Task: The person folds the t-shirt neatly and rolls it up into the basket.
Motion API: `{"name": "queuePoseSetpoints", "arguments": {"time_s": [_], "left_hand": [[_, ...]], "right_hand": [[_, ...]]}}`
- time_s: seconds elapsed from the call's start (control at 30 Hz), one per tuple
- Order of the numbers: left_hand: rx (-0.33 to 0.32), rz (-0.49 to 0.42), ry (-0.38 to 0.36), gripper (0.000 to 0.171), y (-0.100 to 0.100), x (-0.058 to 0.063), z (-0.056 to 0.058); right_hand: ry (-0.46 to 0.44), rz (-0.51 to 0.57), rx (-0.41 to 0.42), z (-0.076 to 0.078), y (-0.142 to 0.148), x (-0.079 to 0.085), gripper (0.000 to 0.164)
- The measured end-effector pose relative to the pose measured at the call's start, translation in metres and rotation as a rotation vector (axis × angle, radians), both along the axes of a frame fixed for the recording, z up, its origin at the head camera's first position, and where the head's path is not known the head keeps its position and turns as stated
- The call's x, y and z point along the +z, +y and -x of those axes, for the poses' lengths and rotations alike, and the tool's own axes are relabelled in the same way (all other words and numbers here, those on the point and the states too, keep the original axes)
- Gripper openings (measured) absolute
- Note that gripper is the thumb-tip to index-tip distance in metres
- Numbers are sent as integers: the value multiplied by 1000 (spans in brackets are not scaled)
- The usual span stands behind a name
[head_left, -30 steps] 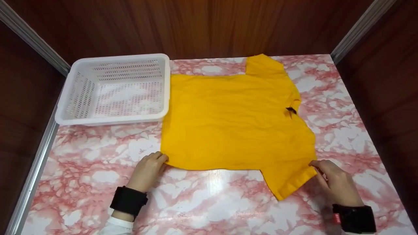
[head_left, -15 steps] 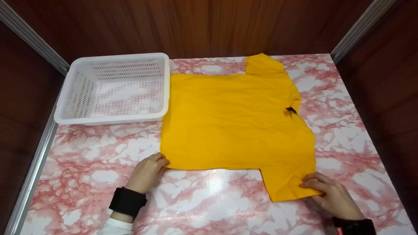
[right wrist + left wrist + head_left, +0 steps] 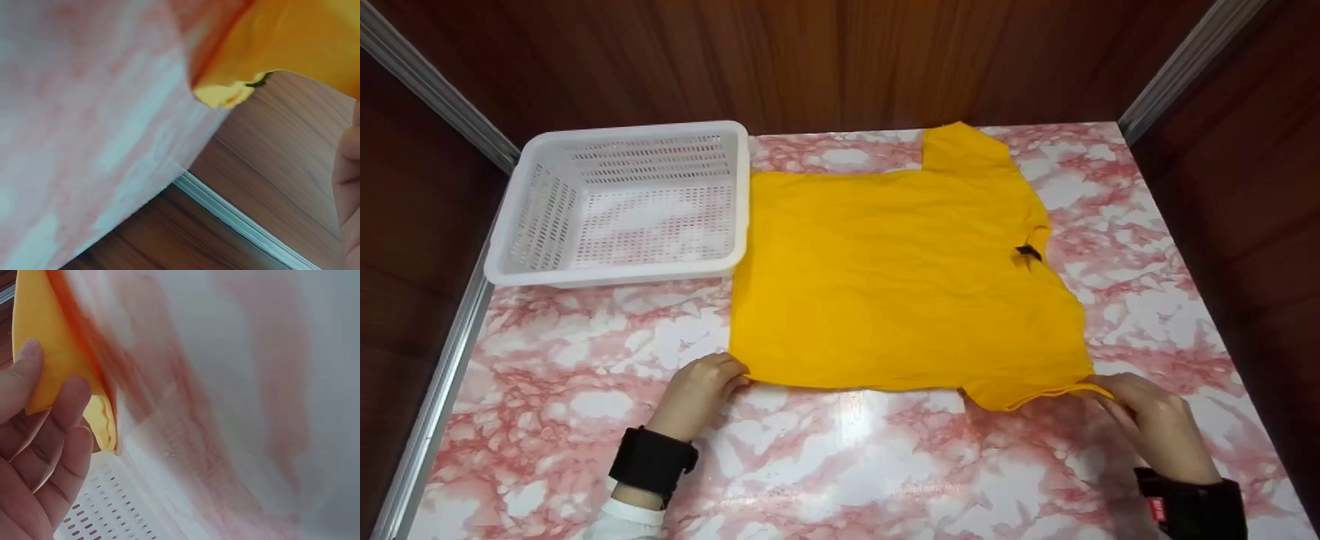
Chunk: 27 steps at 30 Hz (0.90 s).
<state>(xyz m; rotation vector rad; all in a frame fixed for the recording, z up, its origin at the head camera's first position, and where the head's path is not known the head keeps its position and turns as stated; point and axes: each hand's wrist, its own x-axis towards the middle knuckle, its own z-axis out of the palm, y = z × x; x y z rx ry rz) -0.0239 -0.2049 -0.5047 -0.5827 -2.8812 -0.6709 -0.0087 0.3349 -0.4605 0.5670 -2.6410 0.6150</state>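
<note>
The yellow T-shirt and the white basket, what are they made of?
The yellow T-shirt seems to be matte cloth, perhaps cotton: it has soft wrinkles, and its near sleeve bends. The white basket is probably smooth plastic: it looks stiff, evenly rounded and neatly slotted.

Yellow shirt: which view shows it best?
Head view: it frames nearly all of the yellow shirt, with both sleeves and the dark neck tag. The left wrist view shows mainly a corner in the grip of the left hand; the right wrist view, only part, with the right hand at the picture's edge.
</note>
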Motion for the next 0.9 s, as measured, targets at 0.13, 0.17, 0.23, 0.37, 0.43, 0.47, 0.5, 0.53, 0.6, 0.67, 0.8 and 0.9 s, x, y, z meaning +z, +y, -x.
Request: {"name": "queuePoseSetpoints", "arguments": {"time_s": [0.13,0.17,0.23,0.37,0.43,0.47,0.5,0.53,0.6,0.67,0.8,0.9], "left_hand": [[24,-10,41,6,0,5,2],[27,-15,60,7,0,7,3],[33,-31,102,8,0,10,6],[52,-47,177,11,3,21,16],[69,-49,208,9,4,25,21],[79,-50,219,9,4,26,24],[92,-53,228,8,4,28,27],[104,-59,233,7,5,30,30],[128,-73,235,8,6,32,35],[153,-93,238,10,8,34,40],[207,-128,256,12,12,36,51],[251,-127,285,13,15,38,59]], "right_hand": [[71,0,-16,14,-4,11,34],[81,0,-23,19,-6,14,33],[103,0,-30,29,-9,21,34],[164,17,-35,50,-18,36,29],[192,9,-51,62,-21,43,24],[199,-3,-59,68,-21,47,21],[202,-11,-67,74,-22,49,19],[202,-24,-76,80,-22,52,18],[190,-39,-90,92,-22,55,16],[177,-48,-96,105,-21,58,17],[135,-45,-111,126,-22,59,20],[99,-51,-128,141,-22,61,21]]}}
